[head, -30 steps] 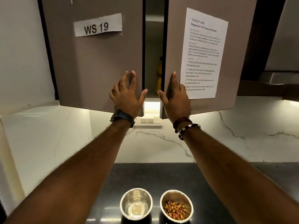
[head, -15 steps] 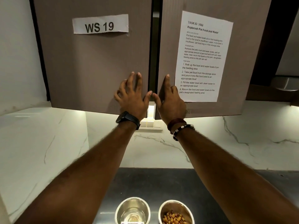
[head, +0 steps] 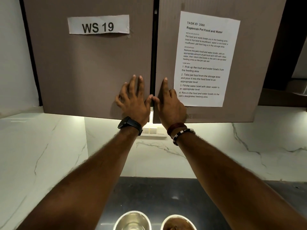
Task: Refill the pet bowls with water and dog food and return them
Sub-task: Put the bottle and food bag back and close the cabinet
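Note:
Two steel bowls stand on the dark counter at the bottom edge, both cut off by the frame. The left bowl (head: pixel 132 220) looks shiny inside, and the right bowl (head: pixel 178 223) holds brown dog food. My left hand (head: pixel 134 101) lies flat, fingers spread, on the left cabinet door (head: pixel 86 68). On the right cabinet door (head: pixel 166 47) my right hand (head: pixel 169 103) presses flat beside the centre gap. The thumbs touch at the gap. Neither hand holds anything.
A "WS 19" label (head: pixel 98 24) is taped to the left door and a task sheet (head: pixel 204 58) to the right one. Marble backsplash (head: pixel 216 146) and a switch plate (head: pixel 153 131) sit under the cabinet. Dark counter (head: pixel 166 196) runs below.
The two doors have swung together, leaving only a thin gap, and my hands have come closer until the thumbs meet. The view has tilted up, cutting off the bowls.

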`<state>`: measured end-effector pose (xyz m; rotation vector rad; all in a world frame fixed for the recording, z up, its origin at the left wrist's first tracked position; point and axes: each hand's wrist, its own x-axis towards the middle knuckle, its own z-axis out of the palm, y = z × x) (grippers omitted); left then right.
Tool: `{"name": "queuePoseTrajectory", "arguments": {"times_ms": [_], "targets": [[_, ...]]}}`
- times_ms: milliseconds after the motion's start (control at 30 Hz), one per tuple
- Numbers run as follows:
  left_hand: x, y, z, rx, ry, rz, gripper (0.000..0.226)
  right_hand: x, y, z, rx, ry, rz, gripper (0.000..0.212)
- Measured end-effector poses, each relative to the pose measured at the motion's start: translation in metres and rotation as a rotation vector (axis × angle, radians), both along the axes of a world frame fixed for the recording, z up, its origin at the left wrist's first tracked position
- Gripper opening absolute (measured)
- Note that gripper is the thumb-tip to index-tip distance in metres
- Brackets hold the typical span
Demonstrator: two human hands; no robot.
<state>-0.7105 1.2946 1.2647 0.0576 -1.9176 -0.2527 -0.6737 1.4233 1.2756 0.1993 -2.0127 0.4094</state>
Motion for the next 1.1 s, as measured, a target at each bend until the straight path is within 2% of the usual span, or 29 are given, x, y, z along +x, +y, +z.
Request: {"name": "queuePoseTrajectory", "arguments": {"times_ms": [233,1100], "targets": [[-0.016,-0.005,-0.003,-0.037,0.009,-0.005,0.072,-0.020,-0.001,-0.002,0.016,-0.009,-0.003,0.066],[-0.042,-0.009,-0.003,-0.120,-0.099,0.026,0.072,-0.065,0.004,-0.009,0.078,-0.002,0.100,0.069]]}}
